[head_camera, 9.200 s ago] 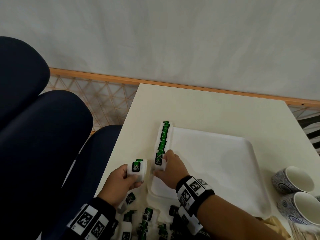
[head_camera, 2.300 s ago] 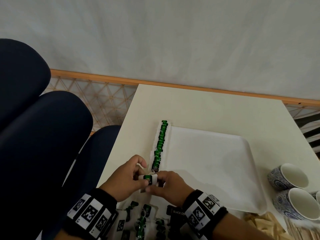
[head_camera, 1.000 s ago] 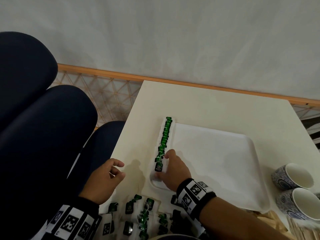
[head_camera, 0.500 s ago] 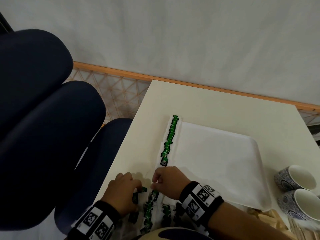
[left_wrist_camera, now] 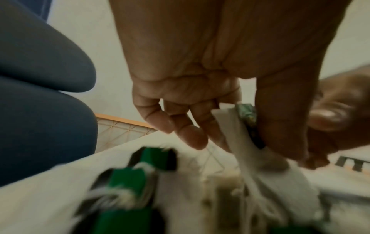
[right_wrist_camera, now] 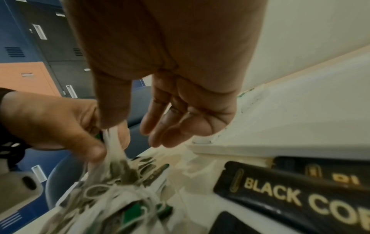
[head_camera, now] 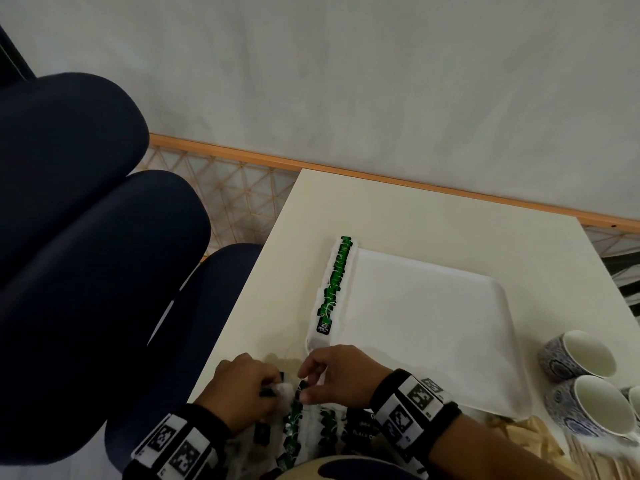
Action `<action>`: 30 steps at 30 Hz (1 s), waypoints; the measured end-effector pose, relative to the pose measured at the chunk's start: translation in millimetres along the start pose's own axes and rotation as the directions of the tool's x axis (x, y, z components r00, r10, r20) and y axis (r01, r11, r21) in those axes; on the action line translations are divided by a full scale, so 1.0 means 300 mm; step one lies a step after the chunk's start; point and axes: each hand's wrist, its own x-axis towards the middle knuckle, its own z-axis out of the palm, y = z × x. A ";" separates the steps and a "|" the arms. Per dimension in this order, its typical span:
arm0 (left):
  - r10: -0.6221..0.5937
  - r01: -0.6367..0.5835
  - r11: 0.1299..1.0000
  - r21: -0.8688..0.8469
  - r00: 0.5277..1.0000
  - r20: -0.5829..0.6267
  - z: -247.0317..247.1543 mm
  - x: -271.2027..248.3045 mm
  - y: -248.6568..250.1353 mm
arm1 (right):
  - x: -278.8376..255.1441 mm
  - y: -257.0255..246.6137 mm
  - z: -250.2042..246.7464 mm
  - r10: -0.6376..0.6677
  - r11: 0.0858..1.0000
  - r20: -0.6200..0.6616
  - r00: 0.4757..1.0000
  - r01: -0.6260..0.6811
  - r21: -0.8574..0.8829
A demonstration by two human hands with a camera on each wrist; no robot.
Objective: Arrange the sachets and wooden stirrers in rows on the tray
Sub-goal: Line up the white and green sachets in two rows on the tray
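A white tray lies on the table, with a row of green-tagged tea sachets along its left edge. At the table's front edge, both hands work over a loose pile of tea sachets. My left hand pinches a white sachet with a green tag between thumb and fingers. My right hand pinches the same sachet and its strings from the other side; its other fingers hang relaxed. Wooden stirrers lie at the front right.
Black coffee sachets lie beside the tea pile against the tray's front edge. Two patterned cups stand right of the tray. Dark blue chairs stand left of the table. The wall is close behind.
My right hand left the row on the tray and came back to the pile. My left hand reached into the pile and picked up a sachet; now both hands pinch it.
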 end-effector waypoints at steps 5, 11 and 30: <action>0.011 -0.064 0.825 -0.562 0.995 -0.097 -0.046 0.017 0.001 | -0.006 -0.028 -0.005 -0.055 0.995 -0.077 0.995 0.061 0.078; -0.017 -0.048 0.446 -0.894 0.998 -0.062 -0.069 0.049 0.021 | -0.001 -0.055 -0.035 -0.056 0.951 -0.143 0.988 0.097 0.292; -0.142 0.066 0.196 -0.978 0.989 0.038 -0.043 0.095 0.016 | 0.008 0.000 -0.059 0.036 0.879 -0.206 0.978 0.067 0.471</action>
